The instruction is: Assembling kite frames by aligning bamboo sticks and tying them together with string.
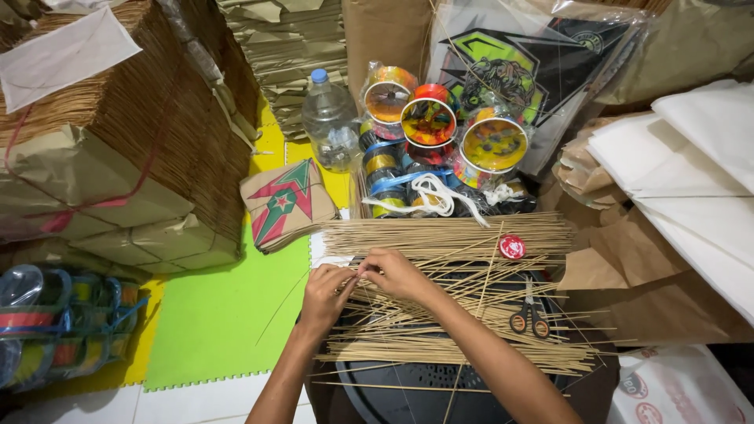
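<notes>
A thin bamboo stick (355, 276) is pinched between the left hand (326, 293) and right hand (397, 273), above the stick pile (448, 235), scissors (529, 318) nearby.

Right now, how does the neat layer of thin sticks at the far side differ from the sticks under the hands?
The far stick layer lies tidy and parallel, running left to right; the near sticks are loose, with several crossing at angles. The left hand and right hand touch only the near sticks. Scissors lie on the near sticks; a red round disc lies on the far layer. Both are thin and tan.
</notes>
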